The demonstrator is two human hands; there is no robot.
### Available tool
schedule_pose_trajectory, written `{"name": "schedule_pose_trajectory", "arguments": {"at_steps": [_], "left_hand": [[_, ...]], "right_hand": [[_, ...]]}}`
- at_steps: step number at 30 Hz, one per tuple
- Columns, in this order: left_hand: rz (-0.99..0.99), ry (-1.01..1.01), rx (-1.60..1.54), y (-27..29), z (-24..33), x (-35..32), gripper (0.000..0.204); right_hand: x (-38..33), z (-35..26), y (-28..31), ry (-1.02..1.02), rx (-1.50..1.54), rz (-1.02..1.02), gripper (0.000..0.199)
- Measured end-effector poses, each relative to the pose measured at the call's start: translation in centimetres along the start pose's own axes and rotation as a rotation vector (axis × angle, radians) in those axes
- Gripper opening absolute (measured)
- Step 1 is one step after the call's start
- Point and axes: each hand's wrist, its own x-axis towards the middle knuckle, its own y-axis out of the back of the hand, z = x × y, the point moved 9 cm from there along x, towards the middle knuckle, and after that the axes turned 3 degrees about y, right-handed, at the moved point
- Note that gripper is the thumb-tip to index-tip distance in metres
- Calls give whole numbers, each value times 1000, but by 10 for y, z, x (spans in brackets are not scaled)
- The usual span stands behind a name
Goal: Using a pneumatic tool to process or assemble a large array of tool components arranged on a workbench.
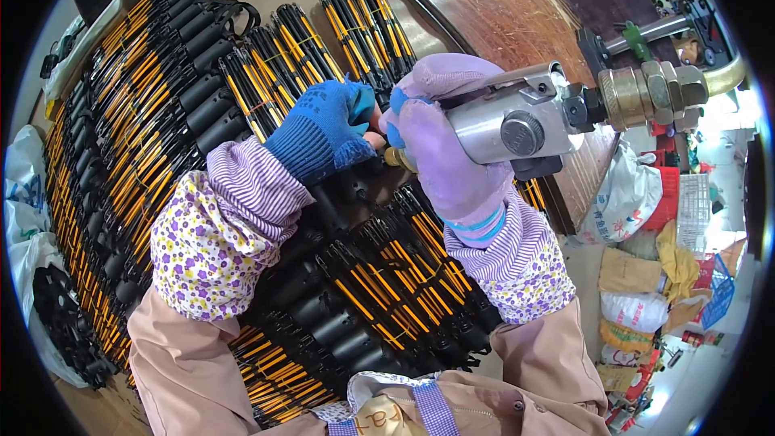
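Tool [492, 125] in the head view is in the right hand [440, 137], fingers wrapped round its body above the bundles [391, 274], front end right by the left hand [319, 129], whose fingers are curled in, though I can't tell what they've got. Several bundles are already banded and lined up, so I'd guess mid-job, but no clue which are finished or left.

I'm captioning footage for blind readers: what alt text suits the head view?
A lilac-gloved right hand holds a silver metal tool with a brass fitting, close to a blue-gloved left hand. Bundles of black-and-orange rods lie to the left and below; a brown wooden surface shows at upper right.
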Motion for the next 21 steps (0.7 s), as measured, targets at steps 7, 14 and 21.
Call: {"name": "schedule_pose_trajectory", "arguments": {"at_steps": [7, 14, 21], "left_hand": [[3, -2, 1, 0, 2, -2, 13], [2, -17, 21, -1, 0, -3, 13], [14, -12, 40, 0, 2, -2, 12]], "right_hand": [[-1, -7, -4, 135, -164, -62, 21], [-4, -8, 1, 137, -89, 58, 21], [-3, -6, -5, 164, -211, -82, 22]]}}
